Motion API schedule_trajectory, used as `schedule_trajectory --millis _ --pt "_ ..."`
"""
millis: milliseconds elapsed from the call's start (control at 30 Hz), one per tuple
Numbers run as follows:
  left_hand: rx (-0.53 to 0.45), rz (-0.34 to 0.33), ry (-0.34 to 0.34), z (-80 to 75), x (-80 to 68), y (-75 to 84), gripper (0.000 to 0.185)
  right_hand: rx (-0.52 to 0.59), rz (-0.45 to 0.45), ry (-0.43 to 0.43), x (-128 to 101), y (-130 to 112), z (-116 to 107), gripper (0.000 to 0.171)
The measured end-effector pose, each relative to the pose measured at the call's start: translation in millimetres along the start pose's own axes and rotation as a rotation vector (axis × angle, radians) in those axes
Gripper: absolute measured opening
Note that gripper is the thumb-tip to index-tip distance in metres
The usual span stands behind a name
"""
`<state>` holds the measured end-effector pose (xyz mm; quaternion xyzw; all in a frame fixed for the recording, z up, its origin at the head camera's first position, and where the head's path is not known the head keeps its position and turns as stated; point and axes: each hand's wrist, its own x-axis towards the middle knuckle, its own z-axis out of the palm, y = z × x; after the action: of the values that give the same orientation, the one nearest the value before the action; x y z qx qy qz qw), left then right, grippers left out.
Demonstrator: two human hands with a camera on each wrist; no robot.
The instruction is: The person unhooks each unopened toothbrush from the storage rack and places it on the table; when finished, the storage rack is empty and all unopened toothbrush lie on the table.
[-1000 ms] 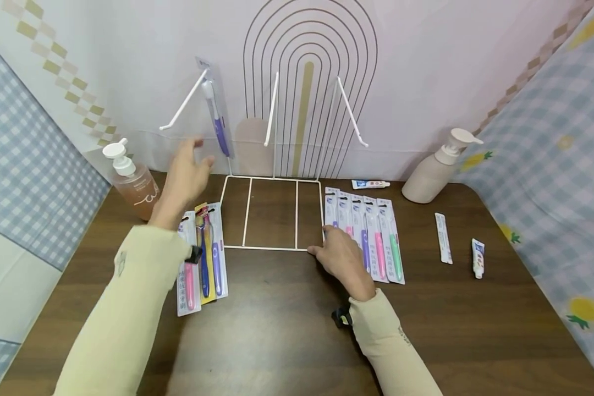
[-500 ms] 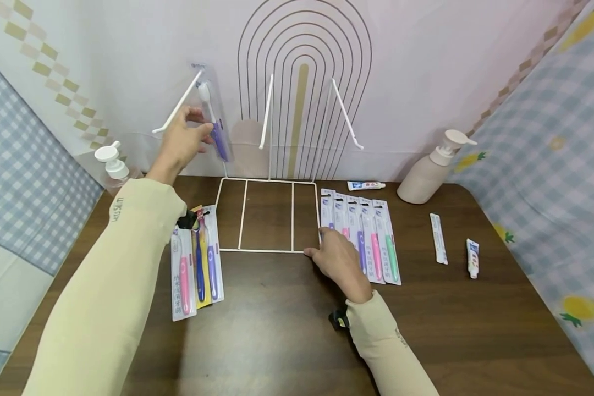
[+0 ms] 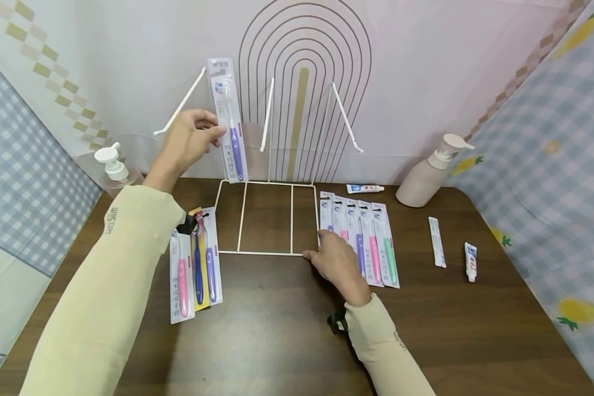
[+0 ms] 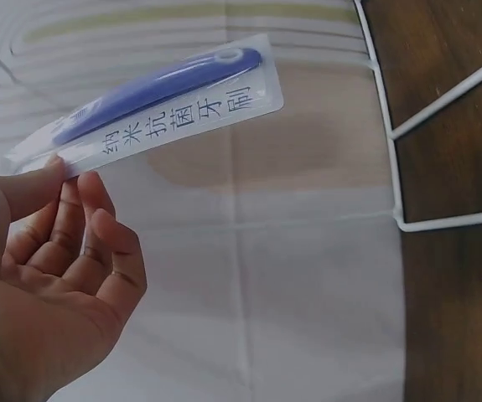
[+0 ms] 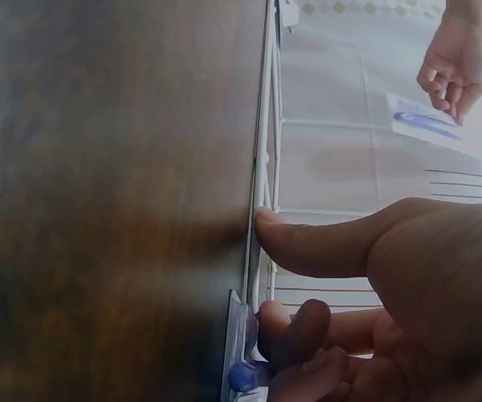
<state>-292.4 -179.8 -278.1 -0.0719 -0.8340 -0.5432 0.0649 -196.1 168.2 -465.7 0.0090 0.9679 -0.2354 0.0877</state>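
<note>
My left hand [image 3: 190, 137] pinches the left edge of a packaged purple toothbrush [image 3: 236, 146] between thumb and fingers. The package stands nearly upright with its printed front toward me, its top just right of the left hook's back end. In the left wrist view its purple handle [image 4: 161, 92] lies beyond the thumb. On the table stands a white wire display rack [image 3: 257, 253] with three hooks. My right hand [image 3: 337, 261] holds the rack's front right corner, the thumb [image 5: 308, 247] on the wire and the other fingers curled beside it, near the closest toothbrush package.
Several packaged toothbrushes [image 3: 374, 247] lie right of the rack; others [image 3: 183, 280] lie left of it. Toothpaste tubes [image 3: 365, 188] and a narrow white packet [image 3: 437, 242] are farther right. Pump bottles [image 3: 421, 181] stand at both back corners, before the curtain.
My left hand has reached the purple toothbrush package, taken hold of it, and turned its front toward me, shifting it slightly right of the left hook. The right hand has stayed at the rack's corner.
</note>
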Motion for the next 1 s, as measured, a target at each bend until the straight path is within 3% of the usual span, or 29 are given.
schedule_trajectory --millis 100,233,333,467,600,733,1000 --pt "0.081 0.027 0.001 4.3 -14.3 7.9 0.014 -0.004 -0.007 0.007 2 0 1 0.082" --pt "0.215 -0.046 -0.051 9.5 -48.7 13.2 0.024 -0.01 -0.011 0.001 2 0 0 0.083" --pt "0.245 -0.108 -0.065 18.4 -80.0 9.7 0.03 -0.014 -0.015 -0.005 2 1 -2 0.084" --pt "0.259 -0.141 -0.003 31.9 -119.9 -4.3 0.032 -0.008 -0.023 -0.004 4 4 -7 0.084" --pt "0.276 -0.178 0.066 34.8 -151.5 -21.5 0.031 -0.002 -0.022 -0.007 6 9 -11 0.086" --pt "0.287 -0.244 0.087 29.6 -174.6 -36.3 0.033 -0.002 -0.02 -0.011 8 13 -14 0.088" --pt "0.371 -0.354 0.016 9.5 -200.6 -60.3 0.041 -0.008 -0.024 -0.006 8 16 -17 0.086"
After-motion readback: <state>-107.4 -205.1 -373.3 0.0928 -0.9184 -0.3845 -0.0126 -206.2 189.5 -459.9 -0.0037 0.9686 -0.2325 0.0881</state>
